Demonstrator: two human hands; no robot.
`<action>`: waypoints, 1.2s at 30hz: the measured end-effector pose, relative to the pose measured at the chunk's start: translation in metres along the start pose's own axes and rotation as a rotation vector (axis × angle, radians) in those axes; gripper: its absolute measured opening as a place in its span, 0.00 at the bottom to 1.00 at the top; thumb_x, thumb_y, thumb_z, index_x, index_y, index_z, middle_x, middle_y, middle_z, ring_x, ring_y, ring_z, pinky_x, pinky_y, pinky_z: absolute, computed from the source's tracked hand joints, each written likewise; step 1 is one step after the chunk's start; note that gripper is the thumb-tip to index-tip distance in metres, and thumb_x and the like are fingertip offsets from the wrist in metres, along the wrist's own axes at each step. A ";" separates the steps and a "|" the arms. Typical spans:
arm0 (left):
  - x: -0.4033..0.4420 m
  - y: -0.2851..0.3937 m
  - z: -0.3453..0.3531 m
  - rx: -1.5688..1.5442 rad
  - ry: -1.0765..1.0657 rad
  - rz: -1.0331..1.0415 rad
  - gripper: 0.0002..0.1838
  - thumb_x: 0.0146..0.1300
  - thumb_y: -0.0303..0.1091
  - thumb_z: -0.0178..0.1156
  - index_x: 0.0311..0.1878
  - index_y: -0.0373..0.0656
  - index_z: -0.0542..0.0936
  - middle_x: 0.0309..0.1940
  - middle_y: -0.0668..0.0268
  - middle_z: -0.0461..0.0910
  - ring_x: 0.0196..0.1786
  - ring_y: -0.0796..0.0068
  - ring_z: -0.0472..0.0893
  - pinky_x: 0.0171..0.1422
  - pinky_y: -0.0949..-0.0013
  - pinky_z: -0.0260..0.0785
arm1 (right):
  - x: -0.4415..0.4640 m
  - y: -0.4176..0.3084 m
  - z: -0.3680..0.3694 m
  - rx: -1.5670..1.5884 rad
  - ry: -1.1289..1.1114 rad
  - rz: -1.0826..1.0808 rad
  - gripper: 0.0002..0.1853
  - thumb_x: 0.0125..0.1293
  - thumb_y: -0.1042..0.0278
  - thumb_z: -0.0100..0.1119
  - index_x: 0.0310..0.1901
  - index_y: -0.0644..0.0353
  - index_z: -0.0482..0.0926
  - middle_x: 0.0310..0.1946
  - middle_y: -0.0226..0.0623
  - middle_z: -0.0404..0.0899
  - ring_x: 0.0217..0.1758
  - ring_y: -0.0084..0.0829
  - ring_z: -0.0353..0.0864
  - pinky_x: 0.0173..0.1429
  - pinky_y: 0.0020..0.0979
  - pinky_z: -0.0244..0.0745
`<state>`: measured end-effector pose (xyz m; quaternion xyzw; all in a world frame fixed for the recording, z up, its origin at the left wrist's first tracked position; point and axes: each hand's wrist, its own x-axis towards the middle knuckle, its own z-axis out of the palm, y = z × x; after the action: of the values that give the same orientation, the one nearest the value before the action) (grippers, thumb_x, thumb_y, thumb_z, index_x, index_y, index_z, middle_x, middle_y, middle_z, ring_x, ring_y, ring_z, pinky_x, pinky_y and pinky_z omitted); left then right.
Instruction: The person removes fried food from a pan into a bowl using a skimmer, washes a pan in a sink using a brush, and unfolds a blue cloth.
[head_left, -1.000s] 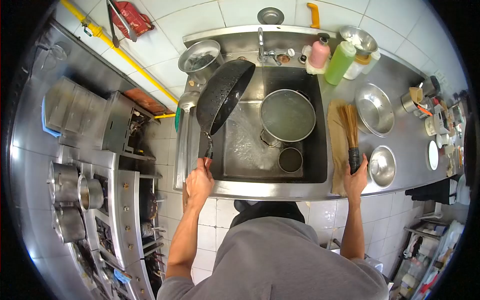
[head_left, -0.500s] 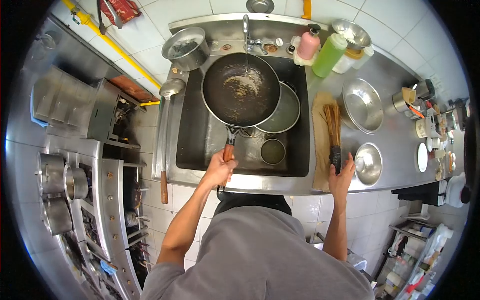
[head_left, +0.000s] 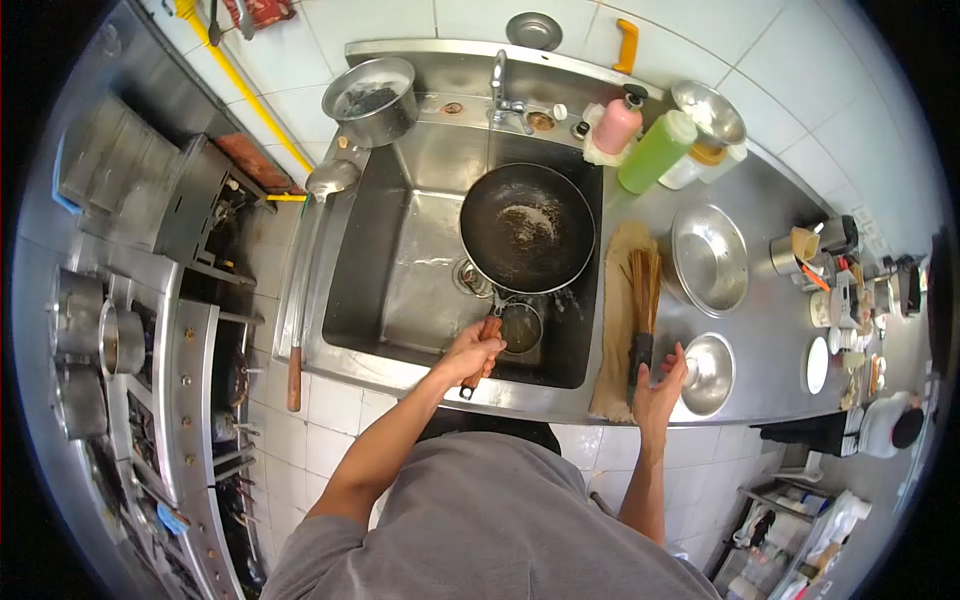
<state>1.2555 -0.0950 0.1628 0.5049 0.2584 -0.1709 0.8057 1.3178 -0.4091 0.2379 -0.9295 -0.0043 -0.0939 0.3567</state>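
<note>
Wok (head_left: pixel 527 228) located at frame centre, over the right part of the sink (head_left: pixel 425 210); interior turned toward the camera, a pale patch noted near its middle. Its wooden handle (head_left: pixel 493 330) is grasped by the left hand (head_left: pixel 473 356), fingers wrapped around it. Below the wok, a small round vessel (head_left: pixel 521 328) is seen in the sink. Right of the sink, a bristle brush (head_left: pixel 645 310) is laid on a tan cloth (head_left: pixel 612 340). The right hand (head_left: pixel 658 386) is held beside the brush's dark grip, fingers parted and nothing grasped; contact with the grip cannot be determined. A steel bowl (head_left: pixel 709 374) is placed just beyond that hand. A faucet (head_left: pixel 499 75) is mounted at upper centre; a metal pot (head_left: pixel 370 105) is positioned at upper left.
</note>
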 end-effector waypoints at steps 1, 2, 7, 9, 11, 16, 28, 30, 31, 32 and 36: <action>0.001 0.001 -0.001 -0.028 -0.016 -0.022 0.08 0.59 0.24 0.57 0.37 0.46 0.67 0.18 0.74 0.66 0.16 0.84 0.65 0.16 0.75 0.57 | 0.002 -0.004 0.002 0.016 -0.007 0.007 0.36 0.55 0.78 0.62 0.66 0.63 0.59 0.49 0.48 0.67 0.48 0.40 0.70 0.53 0.38 0.68; 0.002 0.001 -0.001 -0.059 -0.031 -0.042 0.08 0.60 0.24 0.56 0.37 0.47 0.67 0.18 0.74 0.65 0.16 0.85 0.65 0.16 0.76 0.57 | 0.005 -0.008 0.003 0.015 -0.020 -0.006 0.36 0.55 0.78 0.62 0.66 0.63 0.59 0.49 0.48 0.67 0.48 0.40 0.70 0.53 0.38 0.68; 0.001 0.009 0.008 -0.106 -0.014 -0.043 0.09 0.61 0.25 0.57 0.40 0.46 0.67 0.19 0.74 0.65 0.16 0.85 0.65 0.16 0.76 0.56 | 0.017 -0.017 0.014 0.000 -0.043 -0.074 0.37 0.54 0.78 0.63 0.67 0.61 0.59 0.49 0.45 0.68 0.47 0.38 0.70 0.50 0.35 0.69; 0.004 0.009 0.010 -0.087 0.007 -0.022 0.10 0.61 0.26 0.57 0.41 0.46 0.67 0.19 0.74 0.65 0.16 0.85 0.65 0.16 0.76 0.56 | 0.015 -0.021 0.017 -0.004 -0.045 -0.110 0.37 0.54 0.78 0.63 0.67 0.61 0.59 0.49 0.44 0.68 0.47 0.37 0.70 0.50 0.35 0.69; 0.012 0.008 0.007 -0.117 -0.022 0.026 0.10 0.61 0.26 0.58 0.41 0.45 0.67 0.19 0.73 0.65 0.16 0.84 0.64 0.16 0.75 0.57 | 0.010 -0.029 0.018 -0.006 -0.043 -0.150 0.37 0.54 0.78 0.63 0.67 0.60 0.59 0.49 0.43 0.68 0.47 0.37 0.70 0.50 0.35 0.69; 0.003 0.024 0.001 -0.007 0.048 0.059 0.11 0.64 0.33 0.59 0.45 0.41 0.70 0.22 0.69 0.71 0.18 0.77 0.70 0.22 0.71 0.66 | -0.017 -0.048 0.025 0.027 -0.075 -0.084 0.37 0.54 0.78 0.63 0.67 0.60 0.59 0.49 0.42 0.68 0.46 0.36 0.70 0.51 0.36 0.68; -0.172 -0.024 -0.103 0.428 0.445 0.893 0.12 0.65 0.33 0.59 0.48 0.38 0.77 0.41 0.61 0.80 0.39 0.70 0.80 0.42 0.70 0.72 | -0.085 -0.146 0.081 0.246 -0.149 -0.233 0.37 0.56 0.77 0.63 0.68 0.58 0.58 0.52 0.40 0.68 0.48 0.30 0.69 0.54 0.32 0.67; -0.226 -0.048 -0.140 0.396 0.487 0.719 0.09 0.64 0.32 0.59 0.44 0.37 0.78 0.34 0.62 0.81 0.35 0.74 0.79 0.41 0.70 0.72 | -0.104 -0.182 0.095 0.242 -0.196 -0.318 0.36 0.56 0.77 0.62 0.67 0.60 0.59 0.51 0.39 0.68 0.47 0.29 0.69 0.53 0.31 0.67; -0.251 -0.064 -0.160 0.378 0.512 0.634 0.09 0.64 0.32 0.59 0.44 0.37 0.78 0.33 0.62 0.81 0.35 0.74 0.79 0.41 0.70 0.72 | -0.114 -0.198 0.107 0.251 -0.223 -0.341 0.36 0.57 0.77 0.62 0.67 0.61 0.59 0.50 0.39 0.68 0.47 0.29 0.69 0.53 0.31 0.67; -0.274 -0.081 -0.180 0.355 0.531 0.550 0.09 0.64 0.32 0.59 0.44 0.37 0.78 0.32 0.62 0.81 0.35 0.75 0.79 0.40 0.70 0.72 | -0.124 -0.211 0.122 0.348 -0.271 -0.347 0.35 0.57 0.78 0.61 0.67 0.62 0.59 0.50 0.39 0.68 0.47 0.29 0.69 0.52 0.31 0.67; -0.352 -0.148 -0.242 0.408 0.736 0.347 0.11 0.63 0.32 0.59 0.45 0.37 0.78 0.32 0.60 0.82 0.35 0.71 0.80 0.41 0.68 0.72 | -0.166 -0.285 0.173 0.383 -0.414 -0.563 0.33 0.58 0.78 0.59 0.67 0.61 0.60 0.49 0.38 0.69 0.46 0.28 0.69 0.51 0.30 0.66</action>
<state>0.8326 0.0647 0.1765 0.7163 0.4001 0.1099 0.5611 1.1628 -0.0723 0.2713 -0.8080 -0.3480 0.0037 0.4754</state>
